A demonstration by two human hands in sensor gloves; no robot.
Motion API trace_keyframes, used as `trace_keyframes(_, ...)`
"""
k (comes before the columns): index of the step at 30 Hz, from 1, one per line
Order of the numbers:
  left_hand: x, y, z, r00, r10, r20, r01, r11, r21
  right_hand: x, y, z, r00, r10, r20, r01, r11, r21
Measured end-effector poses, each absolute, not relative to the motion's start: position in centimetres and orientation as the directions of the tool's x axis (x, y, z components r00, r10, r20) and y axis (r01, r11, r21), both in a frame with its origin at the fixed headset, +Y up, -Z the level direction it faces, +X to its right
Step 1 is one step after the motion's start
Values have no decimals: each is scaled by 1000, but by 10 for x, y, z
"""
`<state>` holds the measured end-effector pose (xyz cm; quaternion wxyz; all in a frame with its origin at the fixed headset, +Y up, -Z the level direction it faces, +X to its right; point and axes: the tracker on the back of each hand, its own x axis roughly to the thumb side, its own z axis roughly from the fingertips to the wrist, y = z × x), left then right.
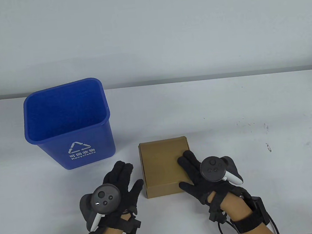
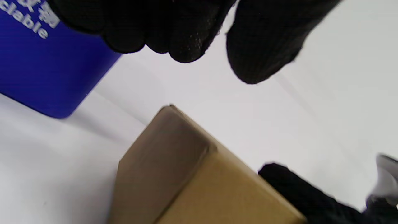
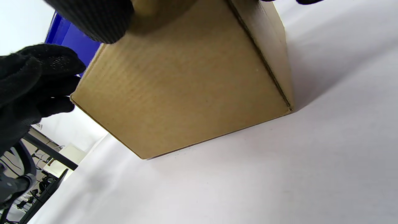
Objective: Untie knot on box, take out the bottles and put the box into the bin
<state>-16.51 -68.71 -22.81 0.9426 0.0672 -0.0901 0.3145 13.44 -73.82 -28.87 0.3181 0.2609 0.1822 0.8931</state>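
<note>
A closed brown cardboard box [image 1: 161, 168] sits flat on the white desk [image 1: 257, 128], close to the desk's front edge. The right hand [image 1: 200, 178] in a black glove rests with straight fingers on the box's lid at its right side, gripping nothing. The left hand [image 1: 119, 190], fingers spread and relaxed, hovers just beside the box's left wall, empty. A tall blue plastic recycling bin [image 1: 70, 126] stands open toward the desk's left rear.
</note>
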Motion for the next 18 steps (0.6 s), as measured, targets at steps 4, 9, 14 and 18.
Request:
trace_keyframes(4,-157,-705,-235,786,586,198,-591,806,-40,133,-737,-287,-668,647,369,-463,-749,474)
trace_keyframes(9,-150,-707,-236,826,509,244,-514,857,-46,131,-736,-285,-670,636,382,-460,-760,459)
trace_keyframes(14,-150,-707,-236,834,483,266,-491,870,-42,131,-735,-285,-670,636,383,-463,-761,454)
trace_keyframes(18,-144,-705,-234,852,391,347,-418,908,3,129,-733,-283,-657,645,391,-461,-754,468)
